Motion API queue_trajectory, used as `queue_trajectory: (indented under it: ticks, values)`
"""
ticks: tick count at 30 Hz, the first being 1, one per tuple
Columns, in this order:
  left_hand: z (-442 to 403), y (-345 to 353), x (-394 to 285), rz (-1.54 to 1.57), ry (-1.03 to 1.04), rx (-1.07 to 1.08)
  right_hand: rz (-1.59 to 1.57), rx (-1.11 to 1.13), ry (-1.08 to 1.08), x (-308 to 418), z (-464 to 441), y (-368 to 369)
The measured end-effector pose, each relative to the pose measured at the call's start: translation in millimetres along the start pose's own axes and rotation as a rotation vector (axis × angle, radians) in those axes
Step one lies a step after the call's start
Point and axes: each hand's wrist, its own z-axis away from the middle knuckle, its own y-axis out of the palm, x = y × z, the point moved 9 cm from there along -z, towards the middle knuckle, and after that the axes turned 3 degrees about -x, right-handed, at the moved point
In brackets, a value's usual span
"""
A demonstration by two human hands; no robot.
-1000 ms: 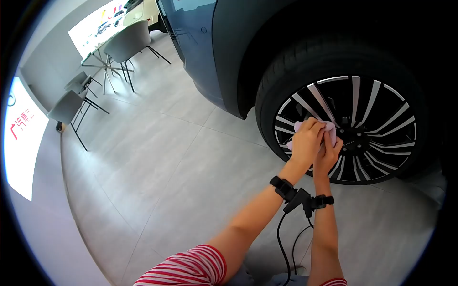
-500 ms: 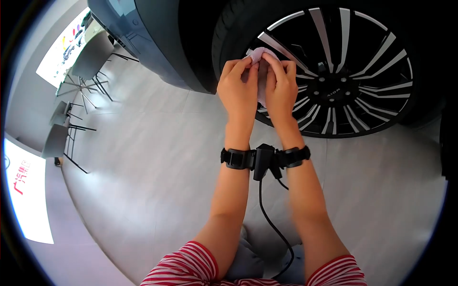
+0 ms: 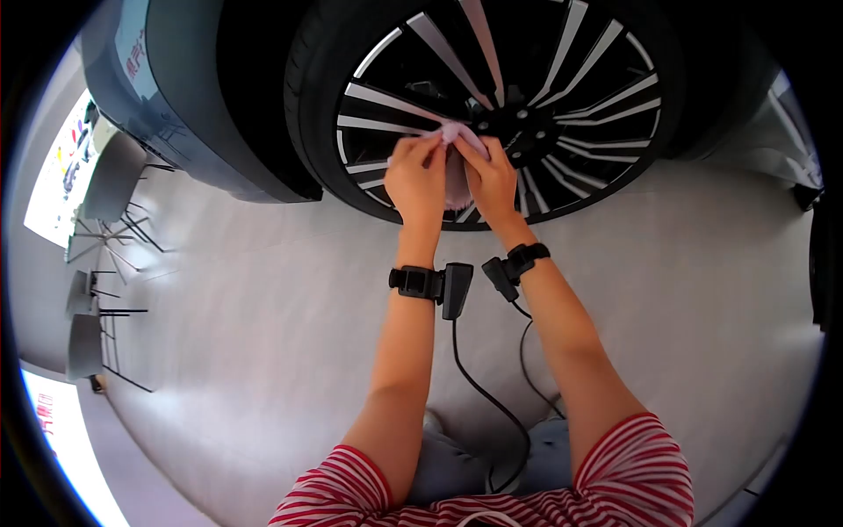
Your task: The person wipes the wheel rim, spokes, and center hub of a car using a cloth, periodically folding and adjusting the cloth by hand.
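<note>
A pale pink cloth (image 3: pixel 457 180) hangs bunched between my two hands, in front of the lower part of a car wheel (image 3: pixel 562 140). My left hand (image 3: pixel 416 183) pinches the cloth at its upper left. On the other side, my right hand (image 3: pixel 493 181) grips it with bent fingers. Behind the hands, the wheel has black and silver spokes and a dark tyre (image 3: pixel 309 114). Whether the cloth touches the spokes I cannot tell. Each wrist wears a black strap with a small box and a cable.
The car's blue-grey body panel (image 3: pixel 180 97) curves down left of the wheel. Grey chairs (image 3: pixel 116 178) stand at the far left, near bright screens (image 3: pixel 66 439). A grey floor (image 3: pixel 263 351) spreads below. One cable (image 3: pixel 492 395) runs down toward my lap.
The view has shifted right, so the wheel and car appear further left. My wrists have moved apart, and the cloth now hangs more spread out between my hands.
</note>
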Motion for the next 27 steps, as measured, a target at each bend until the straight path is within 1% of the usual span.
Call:
queue_trajectory:
  ticks: [1,3,4,7,8,9,11,13,15,17,18,21,24,27]
  values:
    - [4,9,1,-0.019,0.037,0.038,0.022,0.010,0.016,-10,7,1]
    - [9,14,8,-0.064,-0.077,0.105,0.029,0.057,0.052,-13,15,6]
    - [8,8,11,-0.097,-0.088,0.104,0.030,0.083,0.072,-13,21,10]
    - [-10,-18,32,-0.172,-0.116,0.122,0.051,0.129,0.030,9,21,32]
    - [-16,-27,45,-0.158,-0.148,0.124,0.018,0.120,0.007,20,20,38]
    - [-17,-36,54,-0.151,-0.183,0.134,0.060,0.105,0.009,33,20,42]
    - [-20,-54,63,-0.180,-0.201,0.120,0.068,0.108,-0.010,51,25,54]
    - [-22,-79,75,-0.272,-0.201,0.071,0.043,0.153,-0.096,70,31,73]
    - [-28,-102,87,-0.406,-0.137,0.020,0.074,0.182,-0.175,88,43,96]
    - [-26,-118,109,-0.441,-0.230,0.046,0.173,0.251,-0.280,100,56,118]
    - [-22,-122,122,-0.363,-0.323,0.041,0.259,0.297,-0.270,100,64,128]
    - [-12,-118,124,-0.424,-0.332,0.052,0.220,0.318,-0.208,95,66,124]
    - [-8,-98,119,-0.414,-0.269,0.079,0.260,0.280,-0.282,89,58,104]
    - [-4,-73,101,-0.352,-0.220,0.063,0.286,0.290,-0.262,67,55,87]
